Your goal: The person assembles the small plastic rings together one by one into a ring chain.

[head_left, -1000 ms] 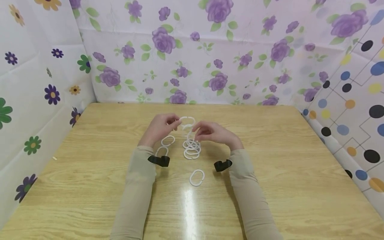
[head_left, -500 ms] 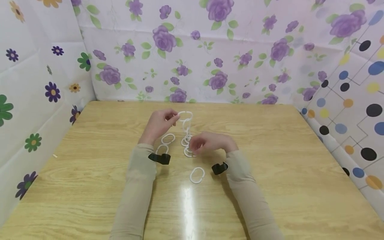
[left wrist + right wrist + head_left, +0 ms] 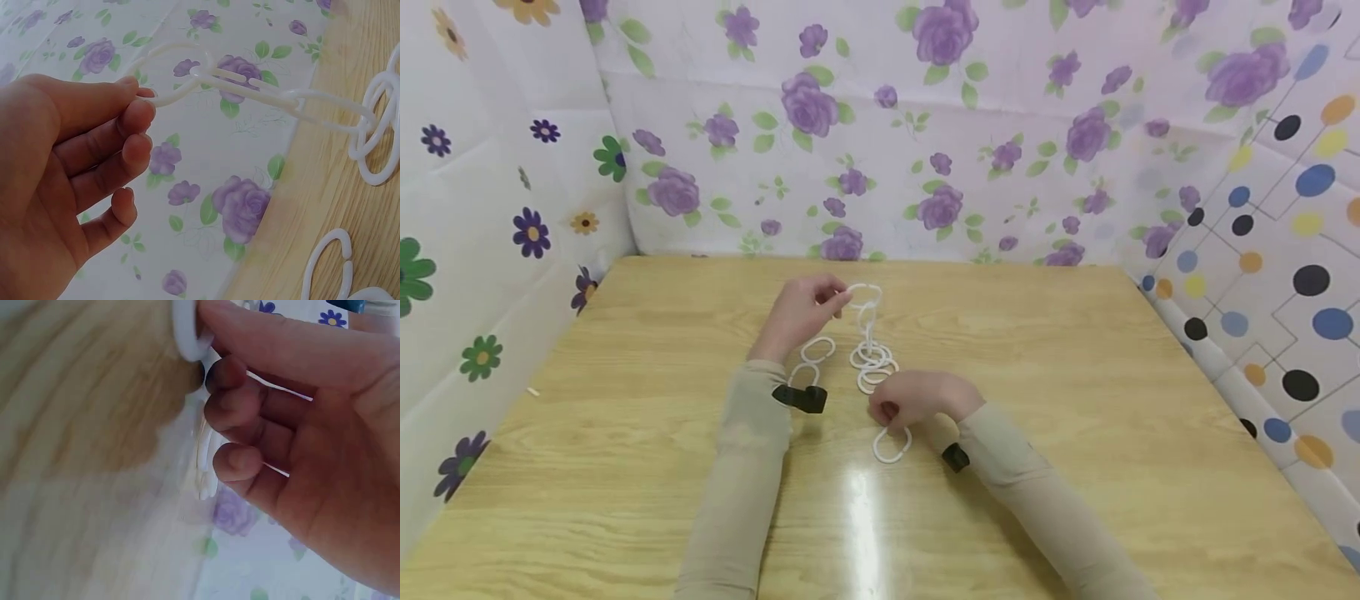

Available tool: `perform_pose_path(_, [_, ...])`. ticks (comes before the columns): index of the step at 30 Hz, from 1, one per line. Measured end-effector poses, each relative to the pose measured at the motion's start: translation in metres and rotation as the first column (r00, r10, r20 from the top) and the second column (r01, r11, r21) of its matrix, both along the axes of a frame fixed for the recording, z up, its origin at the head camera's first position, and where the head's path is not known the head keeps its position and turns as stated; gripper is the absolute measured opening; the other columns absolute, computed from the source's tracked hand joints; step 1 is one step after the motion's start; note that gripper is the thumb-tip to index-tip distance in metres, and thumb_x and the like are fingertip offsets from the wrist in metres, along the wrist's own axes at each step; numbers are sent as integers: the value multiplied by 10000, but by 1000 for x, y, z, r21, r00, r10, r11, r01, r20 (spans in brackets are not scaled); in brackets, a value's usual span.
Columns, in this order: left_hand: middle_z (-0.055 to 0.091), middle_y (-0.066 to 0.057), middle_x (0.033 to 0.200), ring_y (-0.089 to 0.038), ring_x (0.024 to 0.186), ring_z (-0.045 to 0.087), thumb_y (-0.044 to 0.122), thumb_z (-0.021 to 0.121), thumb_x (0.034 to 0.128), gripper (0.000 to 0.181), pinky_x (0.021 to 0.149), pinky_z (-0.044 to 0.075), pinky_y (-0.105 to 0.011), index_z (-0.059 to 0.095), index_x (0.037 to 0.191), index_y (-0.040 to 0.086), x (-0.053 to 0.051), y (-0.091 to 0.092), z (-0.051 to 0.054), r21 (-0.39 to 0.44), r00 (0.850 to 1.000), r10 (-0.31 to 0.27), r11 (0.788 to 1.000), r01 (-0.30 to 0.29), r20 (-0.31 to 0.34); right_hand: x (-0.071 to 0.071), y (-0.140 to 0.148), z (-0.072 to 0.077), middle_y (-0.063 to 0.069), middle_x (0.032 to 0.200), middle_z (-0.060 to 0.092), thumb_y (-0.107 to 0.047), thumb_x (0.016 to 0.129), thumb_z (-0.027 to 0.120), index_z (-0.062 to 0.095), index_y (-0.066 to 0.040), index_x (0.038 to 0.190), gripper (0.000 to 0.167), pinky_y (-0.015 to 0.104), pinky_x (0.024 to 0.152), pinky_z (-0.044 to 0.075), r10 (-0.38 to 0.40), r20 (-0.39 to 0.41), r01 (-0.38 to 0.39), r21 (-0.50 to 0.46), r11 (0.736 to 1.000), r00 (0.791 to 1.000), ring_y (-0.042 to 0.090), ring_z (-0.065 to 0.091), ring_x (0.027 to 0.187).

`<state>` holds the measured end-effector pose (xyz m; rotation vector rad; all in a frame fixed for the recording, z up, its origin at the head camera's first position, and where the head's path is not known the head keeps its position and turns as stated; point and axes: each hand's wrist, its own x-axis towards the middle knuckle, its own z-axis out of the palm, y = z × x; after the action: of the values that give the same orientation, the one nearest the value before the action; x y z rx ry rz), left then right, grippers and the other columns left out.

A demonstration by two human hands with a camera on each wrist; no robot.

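Note:
My left hand [image 3: 797, 312] pinches the end link of a white plastic link chain [image 3: 256, 94] between thumb and forefinger. From there the chain hangs down to a heap of joined links [image 3: 877, 381] on the table. In the left wrist view, the other fingers of that hand are loosely bent. Nearer me, my right hand [image 3: 925, 396] has its thumb and fingertips at the far end of a loose white chain link [image 3: 877, 450]. The right wrist view shows this link's edge at the thumb tip; part of the grip is cut off there.
Two more white links [image 3: 818, 350] lie on the wooden table [image 3: 625, 467], beside my left wrist. A small pale bit [image 3: 533, 392] is near the table's left edge. Floral and dotted cloths [image 3: 880, 167] enclose the back and sides.
My right hand has left the hanging chain and come down toward me, past the heap, to the loose link. The left hand keeps its pinch on the chain's end, almost still.

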<state>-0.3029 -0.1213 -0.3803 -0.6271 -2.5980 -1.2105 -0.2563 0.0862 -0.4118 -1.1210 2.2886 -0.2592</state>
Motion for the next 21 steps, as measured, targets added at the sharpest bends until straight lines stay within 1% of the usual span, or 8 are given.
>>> perform_pose_path(4, [667, -78, 723, -163, 645, 555, 223, 607, 959, 182, 603, 407, -277, 698, 980, 67, -2, 2, 1, -1, 1000, -14, 1000, 14, 3, -3, 9, 2, -84, 721, 514, -119, 889, 679, 595, -127, 832, 102, 168, 651, 392, 18, -25, -19, -27, 999, 1000, 32, 453, 674])
perform_pose_path(7, [668, -80, 734, -182, 668, 569, 231, 608, 959, 181, 625, 413, -287, 697, 973, 74, -1, 2, 3, 0, 1000, -4, 1000, 4, 11, -10, 18, 11, -81, 727, 526, -136, 917, 633, 579, -135, 854, 83, 172, 636, 410, 9, -34, -14, -133, 991, 999, 22, 460, 657])
perform_pose_path(9, [677, -84, 752, -194, 703, 592, 226, 607, 960, 178, 650, 425, -291, 694, 972, 71, 0, 2, 4, 6, 1000, 3, 1000, -3, 18, -16, 23, 21, -77, 722, 522, -138, 925, 612, 565, -140, 850, 88, 182, 626, 412, -17, -47, 5, -229, 973, 999, 27, 458, 645])
perform_pose_path(11, [693, -88, 777, -208, 739, 615, 224, 607, 961, 178, 672, 438, -293, 693, 971, 69, 1, 2, 5, 13, 1000, 6, 1000, -6, 23, -22, 27, 33, -61, 711, 518, -127, 928, 605, 554, -138, 842, 101, 199, 613, 413, -76, -61, 50, -342, 938, 995, 49, 461, 632])
perform_pose_path(13, [712, -94, 806, -221, 767, 634, 221, 604, 963, 183, 680, 451, -295, 693, 974, 61, 1, 2, 4, 19, 1000, 2, 1000, -2, 26, -28, 30, 44, -29, 708, 525, -116, 931, 611, 549, -125, 850, 102, 218, 602, 420, -169, -73, 117, -463, 878, 983, 85, 478, 630])
perform_pose_path(16, [728, -97, 832, -226, 773, 651, 216, 603, 965, 186, 684, 476, -291, 694, 976, 54, 0, 2, 1, 24, 999, -5, 1000, 5, 34, -35, 31, 58, 51, 710, 571, -99, 937, 614, 553, -91, 908, 68, 243, 573, 443, -350, -78, 226, -630, 743, 934, 165, 525, 614])
perform_pose_path(18, [733, -100, 841, -221, 767, 658, 212, 602, 965, 187, 683, 493, -290, 694, 976, 50, -1, 1, 0, 23, 999, -7, 1000, 6, 34, -40, 28, 63, 100, 725, 600, -96, 939, 618, 556, -70, 956, 70, 249, 557, 451, -465, -61, 286, -717, 636, 883, 197, 541, 601])
perform_pose_path(21, [737, -102, 846, -217, 759, 663, 213, 605, 964, 188, 693, 512, -298, 696, 972, 48, -2, -1, 1, 27, 999, -2, 1000, 1, 33, -45, 18, 64, 132, 744, 637, -108, 932, 632, 564, -50, 984, 104, 234, 550, 452, -610, -48, 331, -805, 492, 791, 179, 548, 586])
